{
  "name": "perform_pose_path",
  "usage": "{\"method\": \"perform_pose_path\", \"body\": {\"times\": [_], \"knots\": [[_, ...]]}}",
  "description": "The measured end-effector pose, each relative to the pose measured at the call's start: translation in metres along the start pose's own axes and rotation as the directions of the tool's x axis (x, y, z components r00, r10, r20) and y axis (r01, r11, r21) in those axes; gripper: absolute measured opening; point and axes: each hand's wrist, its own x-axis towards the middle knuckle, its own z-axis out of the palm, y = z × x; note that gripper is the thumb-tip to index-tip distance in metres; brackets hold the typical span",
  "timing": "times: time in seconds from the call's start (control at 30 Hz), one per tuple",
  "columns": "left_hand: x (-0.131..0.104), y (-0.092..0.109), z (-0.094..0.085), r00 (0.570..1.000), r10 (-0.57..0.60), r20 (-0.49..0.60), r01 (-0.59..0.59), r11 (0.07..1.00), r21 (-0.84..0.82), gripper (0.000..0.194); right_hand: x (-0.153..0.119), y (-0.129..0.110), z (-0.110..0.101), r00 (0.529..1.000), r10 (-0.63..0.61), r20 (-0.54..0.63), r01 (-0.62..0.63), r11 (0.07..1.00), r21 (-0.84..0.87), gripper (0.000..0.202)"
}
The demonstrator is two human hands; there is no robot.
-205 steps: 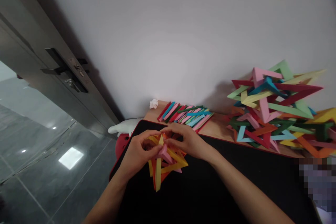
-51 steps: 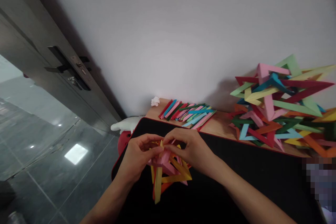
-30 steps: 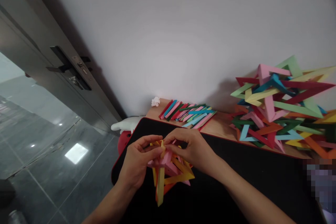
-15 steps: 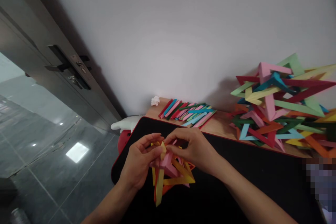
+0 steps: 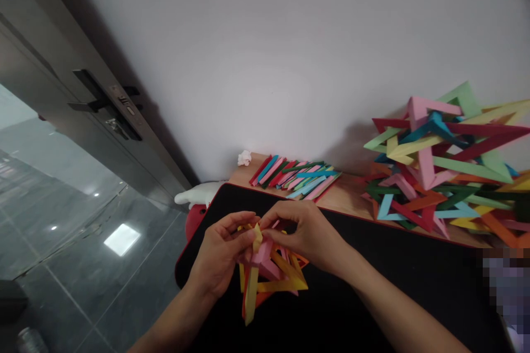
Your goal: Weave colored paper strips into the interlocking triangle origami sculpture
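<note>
A folded paper piece [image 5: 271, 267] in yellow, pink, orange and red hangs between my hands above the black mat [image 5: 397, 270]. My left hand [image 5: 221, 251] grips its upper left side, thumb against a pale yellow folded tip [image 5: 257, 237]. From the right, my right hand [image 5: 304, 231] pinches the top of the same piece, its thumb and fingertips close to that yellow tip. The fingertips of both hands nearly meet there. What lies behind the fingers is hidden.
Folded paper strips [image 5: 296, 176] lie on the wooden surface [image 5: 348, 194] by the wall. Finished interlocked paper shapes [image 5: 439, 160] are piled at the right. A crumpled white paper [image 5: 244, 158] sits behind. A door [image 5: 83, 66] stands at the left.
</note>
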Motion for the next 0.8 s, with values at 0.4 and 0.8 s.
{"method": "perform_pose_path", "body": {"times": [0.4,0.8], "knots": [[0.008,0.005,0.006,0.998,0.038,0.055,-0.040,0.998,0.052,0.027,0.000,0.001,-0.006,0.998,-0.041,-0.052,0.040,0.999,-0.034,0.013],[0.035,0.007,0.007,0.981,0.074,0.179,-0.094,0.990,0.108,0.024,0.003,0.011,-0.008,0.991,0.019,-0.132,-0.021,1.000,-0.011,0.011]]}}
